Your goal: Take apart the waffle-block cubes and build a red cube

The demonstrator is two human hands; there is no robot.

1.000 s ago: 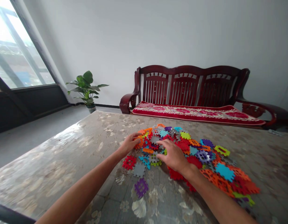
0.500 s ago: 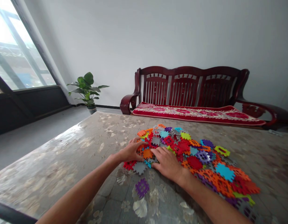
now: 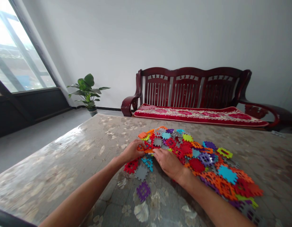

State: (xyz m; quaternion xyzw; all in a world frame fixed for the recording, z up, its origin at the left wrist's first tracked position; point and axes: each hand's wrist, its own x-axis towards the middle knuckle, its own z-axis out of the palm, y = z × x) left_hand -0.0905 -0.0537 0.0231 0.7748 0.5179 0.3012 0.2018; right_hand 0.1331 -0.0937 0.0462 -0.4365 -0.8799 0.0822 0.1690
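Note:
Many coloured notched plastic pieces lie heaped on the patterned table [image 3: 89, 138]. Over the pile's left part, my left hand [image 3: 134, 149] is closed on the left side of an orange piece [image 3: 149, 151]. That piece is tilted and seen nearly edge-on. My right hand [image 3: 166, 161] pinches its right end. Just below the hands lie a blue triangular piece [image 3: 148, 162], a grey square piece [image 3: 141, 172] and a red piece [image 3: 131, 166]. Nearer to me a purple piece [image 3: 143, 191] lies apart from the heap.
Several more pieces, such as a cyan one [image 3: 228, 174], spread to the right under and beyond my right forearm. Behind the table stand a dark red wooden bench [image 3: 186, 91] and a potted plant [image 3: 87, 91].
The orange piece has gone from lying flat to tilted, with both hands now closed on it. The blue triangular piece beneath has come into fuller view.

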